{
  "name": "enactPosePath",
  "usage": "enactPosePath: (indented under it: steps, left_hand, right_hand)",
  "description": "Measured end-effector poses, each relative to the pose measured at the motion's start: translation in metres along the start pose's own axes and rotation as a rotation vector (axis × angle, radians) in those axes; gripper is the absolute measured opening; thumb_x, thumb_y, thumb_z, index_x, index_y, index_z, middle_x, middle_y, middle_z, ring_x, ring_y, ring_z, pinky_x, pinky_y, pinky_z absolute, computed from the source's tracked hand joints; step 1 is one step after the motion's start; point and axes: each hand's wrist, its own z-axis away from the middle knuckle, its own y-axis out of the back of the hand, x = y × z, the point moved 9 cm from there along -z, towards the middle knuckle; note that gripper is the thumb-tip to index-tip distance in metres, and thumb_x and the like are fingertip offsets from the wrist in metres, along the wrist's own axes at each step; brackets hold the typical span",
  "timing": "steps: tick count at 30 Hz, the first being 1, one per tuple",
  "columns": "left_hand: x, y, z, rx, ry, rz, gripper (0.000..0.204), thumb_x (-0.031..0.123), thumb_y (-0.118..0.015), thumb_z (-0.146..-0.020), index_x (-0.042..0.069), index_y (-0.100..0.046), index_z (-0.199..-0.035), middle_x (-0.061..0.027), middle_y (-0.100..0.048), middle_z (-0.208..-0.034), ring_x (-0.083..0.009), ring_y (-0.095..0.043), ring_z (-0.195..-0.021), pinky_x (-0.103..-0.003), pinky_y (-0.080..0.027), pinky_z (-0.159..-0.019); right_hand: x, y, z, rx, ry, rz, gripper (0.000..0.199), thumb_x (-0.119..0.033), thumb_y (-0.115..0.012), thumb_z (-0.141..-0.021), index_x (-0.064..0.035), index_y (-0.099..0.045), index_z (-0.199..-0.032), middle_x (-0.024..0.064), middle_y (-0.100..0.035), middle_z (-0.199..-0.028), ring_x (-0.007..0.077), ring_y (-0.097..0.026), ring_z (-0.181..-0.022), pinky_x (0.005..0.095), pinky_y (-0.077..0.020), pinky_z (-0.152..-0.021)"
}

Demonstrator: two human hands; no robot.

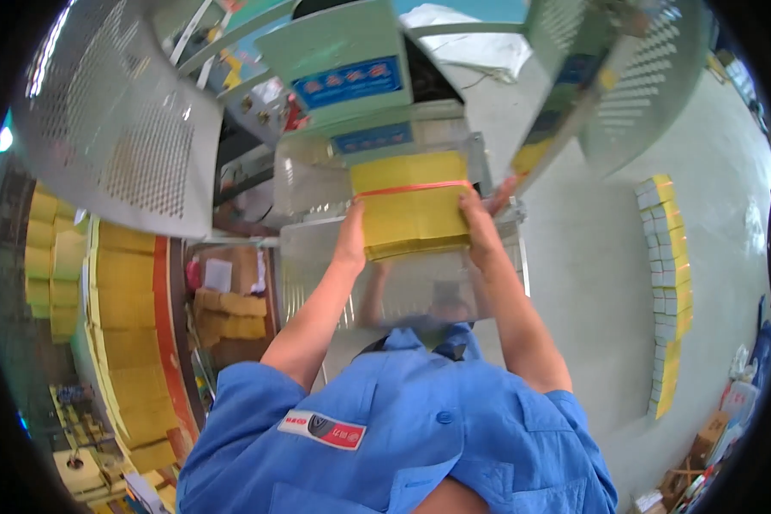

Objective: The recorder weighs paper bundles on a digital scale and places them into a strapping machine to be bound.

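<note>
A thick stack of yellow paper (415,218) with a reddish band (420,188) across it is held between my two hands, over a shiny metal tray (317,283). My left hand (351,233) presses against its left side. On the opposite side, my right hand (478,224) grips the edge, thumb near the band. Fingers under the stack are hidden. Just beyond it stands a pale green machine (334,51) with a blue label and a clear guard (313,167).
Perforated metal guards (146,163) flank the machine, another (642,94) at right. Yellow stacks (128,325) fill a table at left, beside an open compartment (223,295) holding brown pieces. A long row of banded yellow-and-white bundles (670,291) lies on the floor at right. Boxes (709,437) stand lower right.
</note>
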Motion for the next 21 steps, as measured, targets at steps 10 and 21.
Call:
enactPosePath:
  steps: [10,21]
  left_hand:
    - [0.045,0.116,0.115,-0.012,0.0,-1.318,0.028,0.029,-0.055,-0.095,0.003,-0.064,-0.101,-0.0179,-0.063,-0.097,-0.0302,-0.064,-0.082,-0.038,-0.052,-0.068]
    - [0.031,0.135,0.119,-0.018,0.047,-0.308,0.014,0.009,-0.061,-0.093,0.002,-0.057,-0.105,-0.0032,-0.06,-0.098,-0.0105,-0.056,-0.092,-0.026,-0.045,-0.084]
  right_hand:
    - [0.028,-0.051,0.131,0.324,0.215,0.88,0.039,-0.027,-0.055,-0.095,-0.0018,-0.058,-0.125,0.0159,-0.068,-0.101,0.0185,-0.064,-0.097,0.0346,-0.0488,-0.086]
    - [0.068,-0.033,0.117,0.344,0.045,-0.034,0.015,-0.013,-0.059,-0.093,-0.0021,-0.061,-0.104,0.0048,-0.065,-0.095,0.0105,-0.061,-0.085,0.0247,-0.0506,-0.075]
